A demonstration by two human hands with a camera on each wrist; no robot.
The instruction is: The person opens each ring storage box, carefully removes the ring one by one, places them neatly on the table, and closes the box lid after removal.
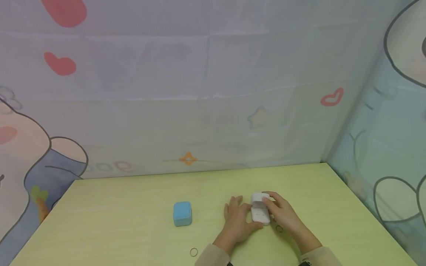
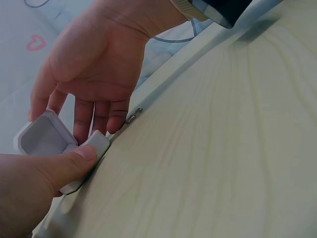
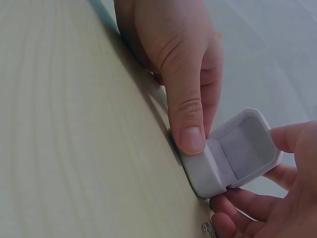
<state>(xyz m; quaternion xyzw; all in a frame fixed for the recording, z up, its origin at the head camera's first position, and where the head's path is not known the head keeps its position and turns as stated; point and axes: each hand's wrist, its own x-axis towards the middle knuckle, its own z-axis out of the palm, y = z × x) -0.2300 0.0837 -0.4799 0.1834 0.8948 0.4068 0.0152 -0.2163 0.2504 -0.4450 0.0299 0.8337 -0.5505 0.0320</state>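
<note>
A small white ring box (image 1: 260,215) stands on the table with its lid raised, its pale lining showing in the right wrist view. My left hand (image 1: 237,221) holds the base, with the thumb (image 3: 192,140) pressed on its near side. At the lid (image 3: 250,146), my right hand (image 1: 283,212) pinches the edge between thumb and fingers, while its other fingers curl low beside the box. Close under the right hand lies a ring (image 1: 279,228). What sits inside the base is hidden in the wrist views.
A light blue box (image 1: 182,214) with rounded corners sits left of the hands. Nearer the front edge, a second ring (image 1: 193,252) lies flat on the pale wooden table (image 1: 116,218). A patterned cloth (image 1: 199,92) hangs behind the table's back edge and along its right side.
</note>
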